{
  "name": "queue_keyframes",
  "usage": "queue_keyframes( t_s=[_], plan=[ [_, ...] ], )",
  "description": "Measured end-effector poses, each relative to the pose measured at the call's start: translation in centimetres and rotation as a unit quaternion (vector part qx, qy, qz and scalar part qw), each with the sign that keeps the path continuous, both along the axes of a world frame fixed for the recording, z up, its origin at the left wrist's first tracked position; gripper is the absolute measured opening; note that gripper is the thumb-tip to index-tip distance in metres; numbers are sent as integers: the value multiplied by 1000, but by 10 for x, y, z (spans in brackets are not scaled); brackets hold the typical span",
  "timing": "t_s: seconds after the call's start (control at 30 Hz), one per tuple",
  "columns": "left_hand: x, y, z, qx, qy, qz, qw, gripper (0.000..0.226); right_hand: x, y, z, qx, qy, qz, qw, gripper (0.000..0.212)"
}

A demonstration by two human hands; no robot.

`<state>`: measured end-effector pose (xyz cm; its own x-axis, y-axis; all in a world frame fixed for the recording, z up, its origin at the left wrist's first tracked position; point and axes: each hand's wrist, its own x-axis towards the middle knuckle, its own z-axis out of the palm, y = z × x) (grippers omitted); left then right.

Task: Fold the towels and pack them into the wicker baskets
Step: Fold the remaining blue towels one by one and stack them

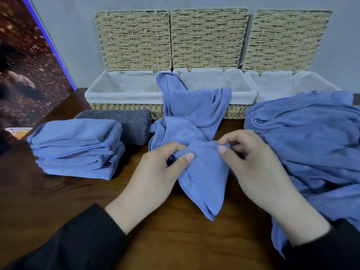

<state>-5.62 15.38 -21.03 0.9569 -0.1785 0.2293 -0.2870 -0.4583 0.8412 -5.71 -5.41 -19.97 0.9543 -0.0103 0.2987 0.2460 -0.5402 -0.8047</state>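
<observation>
A crumpled blue towel lies in the middle of the table, its far end draped over the rim of the middle wicker basket. My left hand and my right hand both pinch the towel's near part, thumbs on top, and a corner hangs down toward me. Three lined wicker baskets stand open at the back: the left basket, the middle one and the right basket. A stack of folded blue towels sits at the left. A heap of unfolded blue towels lies at the right.
A folded dark grey striped towel lies behind the blue stack, in front of the left basket. The basket lids stand upright against the grey wall. The dark wooden table shows in front of the stack.
</observation>
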Motion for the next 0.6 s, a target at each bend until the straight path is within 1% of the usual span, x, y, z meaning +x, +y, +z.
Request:
queue_keyframes(
  t_s=[0.03,0.1,0.13,0.17,0.2,0.23,0.27,0.3,0.37,0.47,0.6],
  plan=[
    [1,1,1,-29,12,7,999,22,-4,3,3,-19,-3,36,999,6],
    [4,2,0,-110,34,17,993,30,-12,11,6,-59,39,116,991,25],
    [4,2,0,-153,50,16,987,29,-15,15,4,-92,61,140,984,35],
    [4,2,0,-189,68,6,980,25,-17,19,1,-125,64,147,979,38],
    [4,1,0,-218,90,-12,972,20,-17,23,-2,-144,46,142,978,34],
    [2,0,1,-242,113,-35,963,16,-17,26,-5,-142,21,127,981,25],
    [0,-1,2,-263,133,-59,954,17,-16,27,-8,-131,5,112,985,18],
    [-2,-2,3,-275,147,-79,947,24,-15,27,-9,-122,-5,97,988,16],
    [-5,-3,4,-276,145,-88,946,34,-12,24,-11,-98,-13,75,992,12],
    [-9,-5,4,-275,126,-56,952,25,-11,20,-10,-70,-27,51,996,11],
    [-12,-6,10,-306,125,23,944,20,-13,19,-3,-9,-54,-5,998,18]
  ],
)
